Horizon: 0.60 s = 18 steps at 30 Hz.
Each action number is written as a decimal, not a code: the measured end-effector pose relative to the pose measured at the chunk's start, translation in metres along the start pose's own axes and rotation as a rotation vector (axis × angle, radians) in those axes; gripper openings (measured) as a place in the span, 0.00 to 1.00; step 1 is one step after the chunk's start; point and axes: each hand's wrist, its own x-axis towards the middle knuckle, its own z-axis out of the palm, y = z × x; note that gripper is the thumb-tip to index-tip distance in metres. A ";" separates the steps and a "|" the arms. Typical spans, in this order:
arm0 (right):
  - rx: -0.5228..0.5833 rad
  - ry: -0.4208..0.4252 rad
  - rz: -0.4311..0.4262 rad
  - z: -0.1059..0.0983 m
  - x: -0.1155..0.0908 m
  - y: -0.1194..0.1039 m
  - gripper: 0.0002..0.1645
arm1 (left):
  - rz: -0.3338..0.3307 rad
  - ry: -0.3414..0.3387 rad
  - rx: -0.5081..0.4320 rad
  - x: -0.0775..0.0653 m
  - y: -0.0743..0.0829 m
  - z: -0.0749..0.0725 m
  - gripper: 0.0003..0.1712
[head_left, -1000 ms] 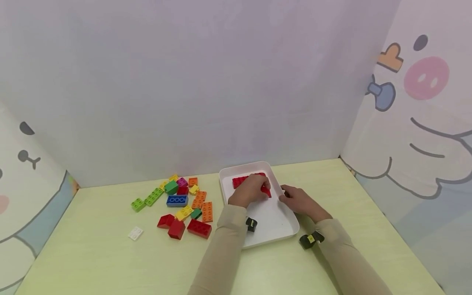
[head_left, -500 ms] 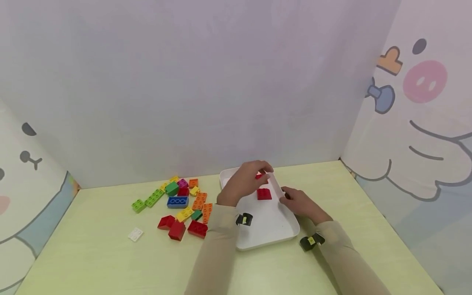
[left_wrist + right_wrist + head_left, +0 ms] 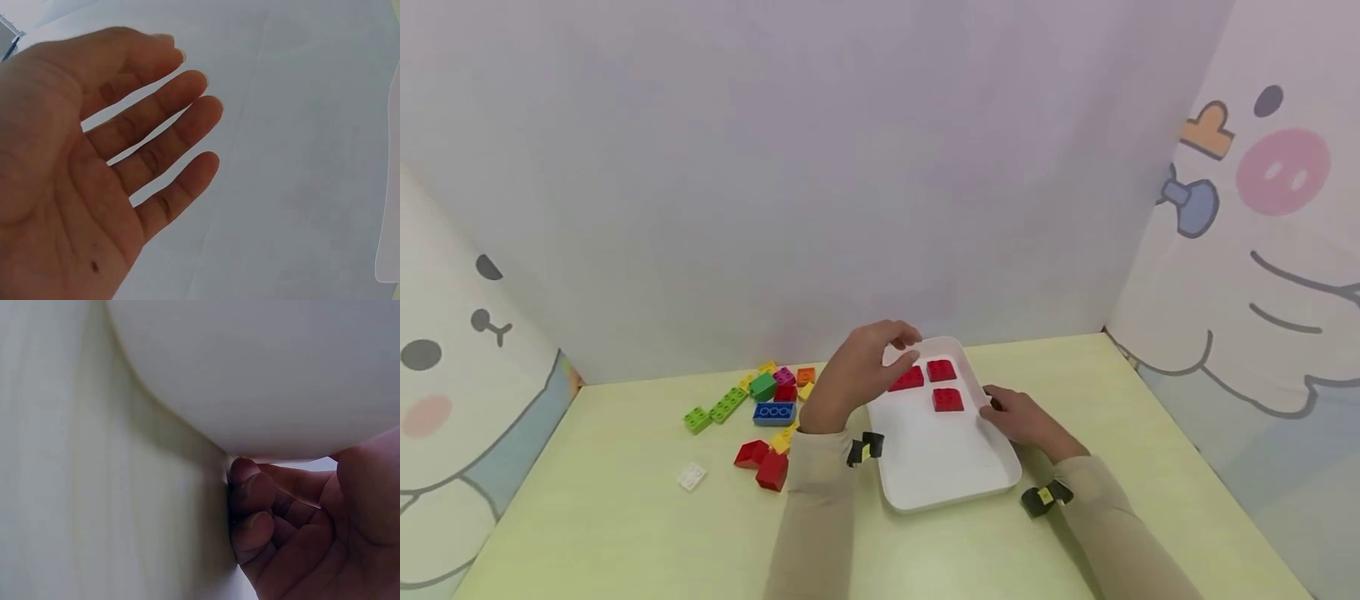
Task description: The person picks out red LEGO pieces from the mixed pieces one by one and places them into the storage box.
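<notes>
A white tray (image 3: 951, 475) lies on the table with three red toy bricks inside: one at the left (image 3: 908, 379), one at the back right (image 3: 940, 370) and one nearer (image 3: 948, 400). My left hand (image 3: 857, 371) hovers over the tray's left edge, holding nothing; its fingers are loosely bent and spread in the left wrist view, where the palm (image 3: 81, 181) shows. At the tray's right side my right hand (image 3: 1026, 421) grips the rim. In the right wrist view its curled fingers (image 3: 253, 494) meet the tray's outer wall (image 3: 250, 406) low by the table.
Several loose bricks are spread left of the tray, among them a blue one (image 3: 774, 414), a long light green one (image 3: 728, 405) and a red one (image 3: 772, 471). A white brick (image 3: 692, 477) lies apart at the front left. A pale curtain wall (image 3: 850, 208) stands behind the table.
My left hand has released a red brick in the tray, lifted and moved left, uncovering the three bricks there. The right hand stays on the rim. The head view has shifted slightly.
</notes>
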 end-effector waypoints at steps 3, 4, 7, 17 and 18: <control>0.003 -0.013 -0.005 0.003 0.000 0.001 0.31 | -0.013 -0.022 0.016 -0.006 0.002 -0.002 0.18; 0.004 -0.012 -0.003 0.004 0.000 0.001 0.31 | -0.019 -0.024 0.023 -0.008 0.002 -0.004 0.19; 0.004 -0.011 0.007 0.002 -0.001 0.001 0.31 | -0.032 -0.023 0.056 -0.013 0.005 -0.013 0.20; 0.005 -0.020 0.000 0.000 0.000 0.004 0.31 | -0.002 0.034 0.148 -0.040 -0.020 -0.052 0.17; 0.006 -0.021 -0.002 0.000 0.000 0.004 0.32 | -0.003 0.041 0.147 -0.042 -0.024 -0.056 0.17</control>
